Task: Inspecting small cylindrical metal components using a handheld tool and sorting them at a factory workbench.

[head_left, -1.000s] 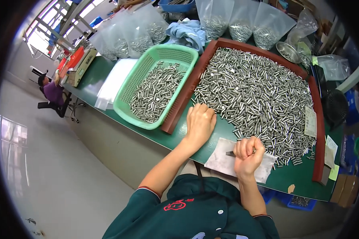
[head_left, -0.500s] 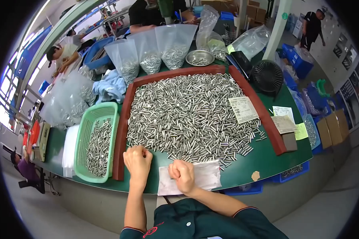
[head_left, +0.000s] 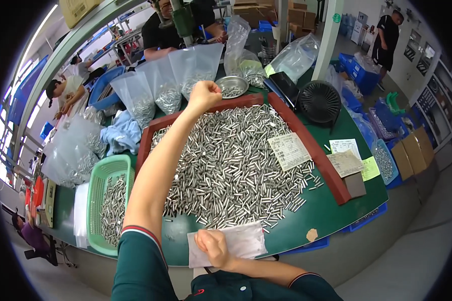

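Observation:
My left hand (head_left: 205,96) is raised over the far red edging strip, beside a round metal bowl (head_left: 243,84) holding some small metal pins. Its fingers are curled closed; whatever may be inside them is hidden. Lower down, my right hand (head_left: 213,247) is closed in a loose fist over a whitish cloth (head_left: 251,242) at the near table edge, and its contents cannot be made out either. Between the hands spreads a wide heap of short silvery metal pins (head_left: 236,165), partly covered by my left forearm. A paper slip (head_left: 289,150) lies on the heap's right side.
Red strips (head_left: 326,173) border the heap. To the left stand a green basket (head_left: 94,208) of pins, a blue cloth (head_left: 121,133) and filled plastic bags (head_left: 71,153). A black fan (head_left: 319,102) and papers (head_left: 345,161) sit right. A person (head_left: 158,32) works across the table.
My left hand has gone from the near edge of the heap up and away to beside the metal bowl, still closed. My right hand stays over the cloth. The view has shifted slightly.

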Demonstrator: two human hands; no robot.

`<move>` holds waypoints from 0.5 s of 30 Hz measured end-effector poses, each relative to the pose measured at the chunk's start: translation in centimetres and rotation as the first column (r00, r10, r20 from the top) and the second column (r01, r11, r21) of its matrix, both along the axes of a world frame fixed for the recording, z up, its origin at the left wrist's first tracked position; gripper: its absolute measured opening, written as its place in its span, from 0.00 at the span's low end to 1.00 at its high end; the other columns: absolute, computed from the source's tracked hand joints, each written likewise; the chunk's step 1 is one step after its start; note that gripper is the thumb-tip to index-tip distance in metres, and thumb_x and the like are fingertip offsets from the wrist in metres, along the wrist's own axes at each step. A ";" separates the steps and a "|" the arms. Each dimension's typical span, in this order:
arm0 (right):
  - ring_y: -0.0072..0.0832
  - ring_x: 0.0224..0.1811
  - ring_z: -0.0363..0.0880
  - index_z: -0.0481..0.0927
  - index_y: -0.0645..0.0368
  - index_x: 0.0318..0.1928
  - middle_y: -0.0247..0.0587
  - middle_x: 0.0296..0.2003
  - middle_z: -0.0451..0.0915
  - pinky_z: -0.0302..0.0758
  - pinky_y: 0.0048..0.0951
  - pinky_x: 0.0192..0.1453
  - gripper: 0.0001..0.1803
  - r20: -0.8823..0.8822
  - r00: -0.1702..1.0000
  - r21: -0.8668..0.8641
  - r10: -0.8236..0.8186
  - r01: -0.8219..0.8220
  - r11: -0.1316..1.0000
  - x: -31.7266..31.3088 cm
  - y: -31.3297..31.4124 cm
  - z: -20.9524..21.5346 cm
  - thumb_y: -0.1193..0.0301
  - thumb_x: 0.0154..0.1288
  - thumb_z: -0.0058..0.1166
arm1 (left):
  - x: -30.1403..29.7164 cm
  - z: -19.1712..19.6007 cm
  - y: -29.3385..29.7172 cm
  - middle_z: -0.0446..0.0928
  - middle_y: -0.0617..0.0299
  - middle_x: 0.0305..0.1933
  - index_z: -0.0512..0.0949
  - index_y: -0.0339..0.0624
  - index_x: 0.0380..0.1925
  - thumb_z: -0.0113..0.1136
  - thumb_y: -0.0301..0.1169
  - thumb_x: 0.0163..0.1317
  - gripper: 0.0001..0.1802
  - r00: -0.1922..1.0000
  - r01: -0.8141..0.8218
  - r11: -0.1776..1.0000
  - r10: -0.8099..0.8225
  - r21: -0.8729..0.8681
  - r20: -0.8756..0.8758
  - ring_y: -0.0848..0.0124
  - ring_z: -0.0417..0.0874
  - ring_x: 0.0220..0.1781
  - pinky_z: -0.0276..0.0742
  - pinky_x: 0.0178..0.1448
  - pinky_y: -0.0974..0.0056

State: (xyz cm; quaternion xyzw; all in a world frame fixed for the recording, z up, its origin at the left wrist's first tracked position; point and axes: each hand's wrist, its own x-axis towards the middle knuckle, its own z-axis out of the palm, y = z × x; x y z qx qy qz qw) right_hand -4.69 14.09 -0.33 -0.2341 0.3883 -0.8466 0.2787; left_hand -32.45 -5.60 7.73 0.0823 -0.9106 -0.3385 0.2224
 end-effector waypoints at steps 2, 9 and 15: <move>0.16 0.14 0.50 0.55 0.58 0.15 0.29 0.12 0.54 0.49 0.22 0.19 0.20 0.020 1.000 -0.010 0.015 -0.015 1.000 0.3 -0.1 0.0 0.67 0.64 0.32 | -3.9 -1.5 -1.7 0.78 0.57 0.21 0.79 0.43 0.19 0.59 0.30 0.36 0.06 0.996 -0.072 0.997 0.070 -0.036 -0.053 0.65 0.80 0.27 0.73 0.36 0.63; 0.16 0.15 0.50 0.55 0.57 0.15 0.26 0.13 0.54 0.49 0.21 0.20 0.19 0.118 0.993 0.013 0.004 -0.006 1.000 0.7 0.5 -0.8 0.68 0.63 0.32 | -9.5 -5.3 -2.0 0.79 0.57 0.27 0.81 0.44 0.25 0.55 0.27 0.41 0.09 0.983 -0.176 0.983 0.172 -0.053 -0.064 0.67 0.80 0.30 0.73 0.38 0.65; 0.19 0.14 0.51 0.56 0.58 0.13 0.30 0.11 0.54 0.50 0.22 0.20 0.20 0.103 0.994 0.039 0.017 -0.021 0.999 0.4 0.2 -0.2 0.68 0.63 0.30 | -3.0 -3.5 -3.3 0.79 0.59 0.29 0.79 0.36 0.31 0.55 0.25 0.47 0.10 0.981 -0.081 0.976 0.114 0.201 -0.157 0.75 0.78 0.32 0.72 0.39 0.71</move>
